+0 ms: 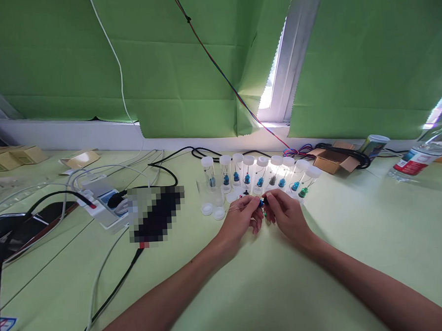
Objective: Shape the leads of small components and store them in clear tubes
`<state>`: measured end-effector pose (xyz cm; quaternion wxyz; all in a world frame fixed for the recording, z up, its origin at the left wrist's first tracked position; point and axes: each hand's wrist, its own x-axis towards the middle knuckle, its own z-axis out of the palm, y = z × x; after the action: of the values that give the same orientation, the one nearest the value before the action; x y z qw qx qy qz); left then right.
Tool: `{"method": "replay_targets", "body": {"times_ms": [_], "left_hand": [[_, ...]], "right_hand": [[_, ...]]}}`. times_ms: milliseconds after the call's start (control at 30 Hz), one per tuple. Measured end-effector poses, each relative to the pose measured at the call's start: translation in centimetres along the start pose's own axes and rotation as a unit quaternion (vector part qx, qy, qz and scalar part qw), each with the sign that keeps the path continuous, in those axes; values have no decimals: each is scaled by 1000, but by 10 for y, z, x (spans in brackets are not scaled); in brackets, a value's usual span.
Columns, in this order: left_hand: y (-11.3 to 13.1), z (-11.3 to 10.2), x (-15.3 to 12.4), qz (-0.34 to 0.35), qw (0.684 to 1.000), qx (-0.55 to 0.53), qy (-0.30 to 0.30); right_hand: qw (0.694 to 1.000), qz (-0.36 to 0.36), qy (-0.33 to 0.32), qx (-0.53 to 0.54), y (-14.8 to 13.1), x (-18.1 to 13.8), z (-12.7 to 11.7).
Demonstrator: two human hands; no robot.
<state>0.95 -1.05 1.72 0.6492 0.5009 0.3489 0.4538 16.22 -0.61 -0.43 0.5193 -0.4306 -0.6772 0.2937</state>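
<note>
My left hand (242, 216) pinches a small blue piece (261, 203) between thumb and fingers. Thin pale wire-like strands stick out to the left of that hand. My right hand (287, 215) is closed on a small black piece (266, 200), right beside the blue one. Whether the two pieces are joined, I cannot tell. A tiny green part shows below the fingertips. Just beyond my hands stands a row of several clear tubes (226, 171) with white caps, holding small blue, dark or green parts on thin stems. Loose white caps (219, 213) lie left of my left hand.
A white power strip (106, 206) with plugs and cables lies left, near a dark phone (13, 230). A blurred-out dark object (157, 216) sits closer. At the back right are an open cardboard box (334, 158), black cable and a plastic bottle (422, 155). Green sheets cover the window.
</note>
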Motion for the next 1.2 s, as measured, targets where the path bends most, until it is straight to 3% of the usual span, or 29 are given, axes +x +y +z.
{"method": "replay_targets", "body": {"times_ms": [467,933,1200], "left_hand": [[-2,-2,1,8,1000,-3,2],[-2,0,-2,0,1000,10,-16],[0,-1,0,6,1000,-19,7]], "right_hand": [[999,3,-35,-12,-1,1,-2],[998,11,-17,-58,2,1,-2],[999,13,-31,8,-3,-1,-1]]}}
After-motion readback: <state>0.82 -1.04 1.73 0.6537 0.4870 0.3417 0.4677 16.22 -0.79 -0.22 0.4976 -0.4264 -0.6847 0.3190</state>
